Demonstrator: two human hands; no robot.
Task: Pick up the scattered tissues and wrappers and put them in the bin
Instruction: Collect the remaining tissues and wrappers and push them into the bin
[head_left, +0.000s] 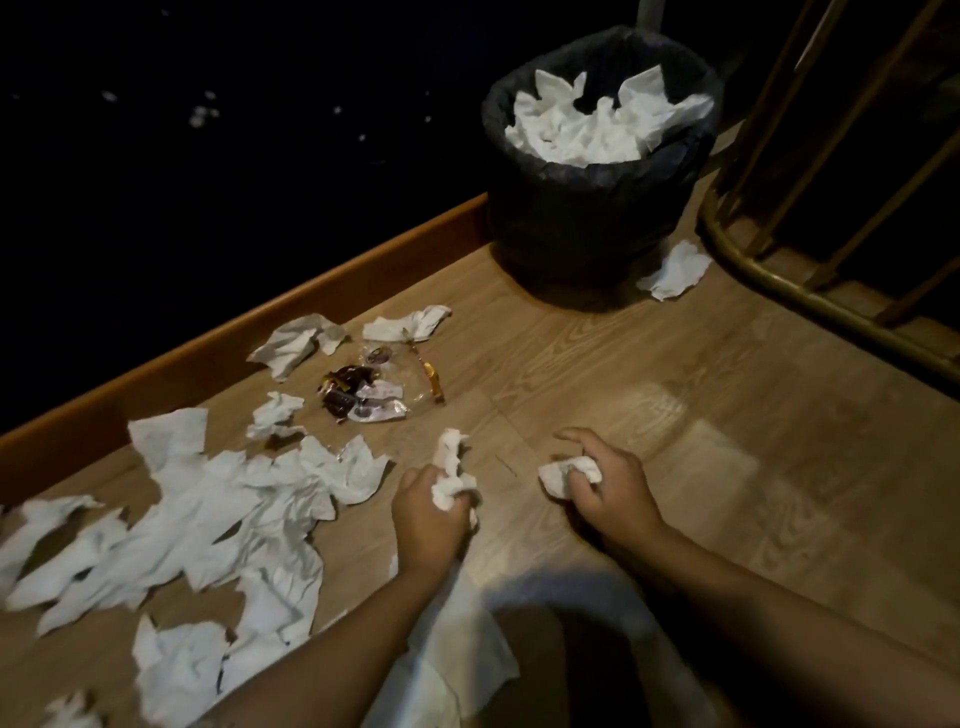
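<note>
White tissue is already balled in both your hands: your left hand (434, 512) has its fingers curled round a crumpled tissue (453, 475) that sticks up out of the fist, and your right hand (608, 480) pinches a second wad (563, 475) with the forefinger lifted off it. Both hang low over the wooden floor (675, 415), well short of the bin (597, 202) standing at the far side against the skirting board (249, 332).

Squeeze each wad tight before you carry it over, I'd say, because the bin's black liner is heaped with tissue right up to the rim (loose paper would likely slide straight back off). Press the load down into the heap rather than dropping it on top.

Plenty remains. A big spread of tissues (208, 509) lies to your left, the wrappers (363, 395) sit beyond it nearer the skirting, and one stray tissue (675, 270) lies touching the foot of the bin on its right. A brass-coloured metal railing (779, 280) curves in just beside that stray piece, so reach for it from the front.
</note>
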